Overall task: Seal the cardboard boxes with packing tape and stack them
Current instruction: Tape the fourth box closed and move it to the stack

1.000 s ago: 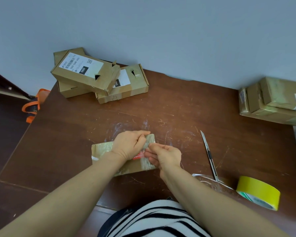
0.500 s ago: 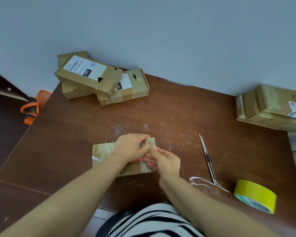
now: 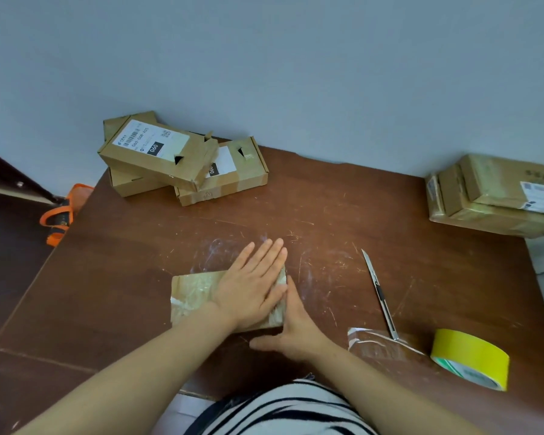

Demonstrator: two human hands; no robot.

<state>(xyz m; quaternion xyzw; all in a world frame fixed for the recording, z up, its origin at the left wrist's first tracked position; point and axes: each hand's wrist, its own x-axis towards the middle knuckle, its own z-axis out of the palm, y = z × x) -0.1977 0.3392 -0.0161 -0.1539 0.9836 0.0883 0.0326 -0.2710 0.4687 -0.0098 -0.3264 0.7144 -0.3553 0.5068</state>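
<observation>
1. Tape (image 3: 471, 356) sits at the table's (image 3: 107, 262) front right corner, knife (image 3: 379, 291) just beyond.
2. Near the front edge, the right hand (image 3: 292, 328), fingers straight, presses the box's (image 3: 195, 296) right side; the left hand (image 3: 252, 290) lies flat on top.
3. Left stack (image 3: 157, 152) at the far left corner, right stack (image 3: 496, 196) at the right edge.

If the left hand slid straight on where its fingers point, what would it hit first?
From the left hand, likely just bare table, then the wall; the line seems to miss the box pile.
</observation>
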